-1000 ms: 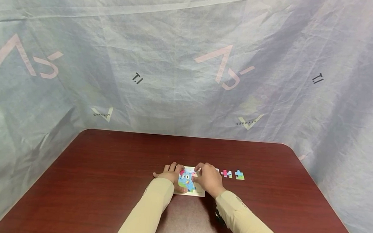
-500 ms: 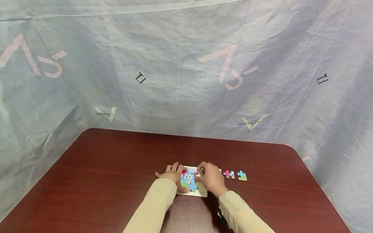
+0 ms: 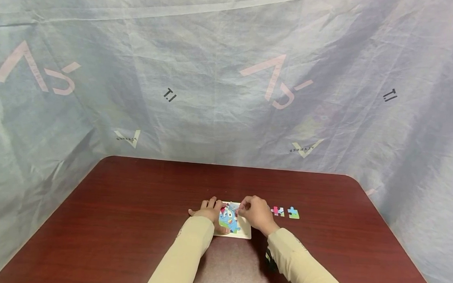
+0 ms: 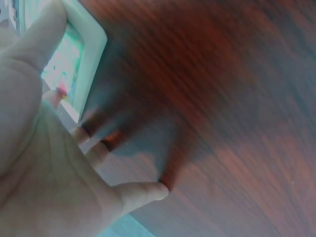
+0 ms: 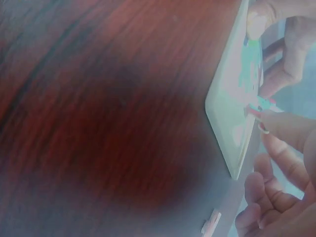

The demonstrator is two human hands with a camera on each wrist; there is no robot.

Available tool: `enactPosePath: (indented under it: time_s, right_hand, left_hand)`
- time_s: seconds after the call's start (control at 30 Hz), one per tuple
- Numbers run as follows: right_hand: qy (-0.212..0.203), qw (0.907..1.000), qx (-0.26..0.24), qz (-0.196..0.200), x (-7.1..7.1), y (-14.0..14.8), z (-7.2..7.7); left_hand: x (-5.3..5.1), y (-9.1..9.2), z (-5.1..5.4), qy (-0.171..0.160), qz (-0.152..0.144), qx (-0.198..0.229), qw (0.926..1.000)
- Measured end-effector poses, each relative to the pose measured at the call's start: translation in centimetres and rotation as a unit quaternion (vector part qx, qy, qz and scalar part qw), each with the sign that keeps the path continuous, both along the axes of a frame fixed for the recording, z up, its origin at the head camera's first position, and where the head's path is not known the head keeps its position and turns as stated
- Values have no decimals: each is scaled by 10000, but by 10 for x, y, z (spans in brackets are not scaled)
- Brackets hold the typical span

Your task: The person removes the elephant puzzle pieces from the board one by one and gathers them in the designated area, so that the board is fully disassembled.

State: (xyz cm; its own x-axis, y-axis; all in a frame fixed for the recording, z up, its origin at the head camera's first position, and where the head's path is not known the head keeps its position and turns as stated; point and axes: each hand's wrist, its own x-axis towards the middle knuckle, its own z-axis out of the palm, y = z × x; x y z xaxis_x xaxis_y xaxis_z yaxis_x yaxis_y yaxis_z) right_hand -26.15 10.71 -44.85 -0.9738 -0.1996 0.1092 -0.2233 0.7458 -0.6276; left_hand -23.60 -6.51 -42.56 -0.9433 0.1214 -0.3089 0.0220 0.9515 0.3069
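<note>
A pale puzzle board (image 3: 246,229) lies on the table, its left part showing a blue cartoon character (image 3: 228,220). My left hand (image 3: 207,216) rests spread over the board's left edge, thumb on the near side and forefinger on the far side; the left wrist view shows its little finger stretched out to the table. With thumb and forefinger, my right hand (image 3: 259,213) pinches a small puzzle piece (image 5: 257,109) over the board's upper part. That piece looks tilted, and my fingertips partly hide it. The other right fingers are loosely curled.
Two loose jigsaw pieces lie right of the board: a pink-and-white one (image 3: 278,211) and a blue-and-green one (image 3: 293,213). Behind the dark red wooden table (image 3: 132,188) hangs a printed grey cloth (image 3: 212,115). A dark object (image 3: 270,260) shows under the right sleeve.
My right fingertips have risen slightly, and the pinched puzzle piece now looks tilted above the picture. The left hand keeps its place on the board. The head view has shifted a little.
</note>
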Motion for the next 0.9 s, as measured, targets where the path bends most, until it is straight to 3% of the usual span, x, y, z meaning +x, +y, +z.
enactPosePath:
  time_s: [0.13, 0.37, 0.5, 0.6, 0.73, 0.9]
  right_hand:
    - [-183, 9995, -248, 49, -1, 4, 3]
    - [-807, 9947, -634, 83, -1, 19, 12]
    - [-1154, 9918, -519, 204, 0, 26, 16]
    - [-948, 9952, -106, 207, 0, 28, 16]
    - [-380, 9979, 456, 247, 2, 27, 12]
    - [116, 9935, 968, 589, 4, 24, 8]
  left_hand:
    - [3, 0, 6, -4, 15, 11, 10000]
    - [-5, 0, -8, -11, 19, -53, 10000]
    - [-12, -1, -19, 23, 71, -37, 10000]
    - [-13, -1, -22, 19, 80, -57, 9999]
    - [-8, 0, -12, -92, 80, 8, 9999]
    - [-3, 1, -3, -117, 49, 12, 9999]
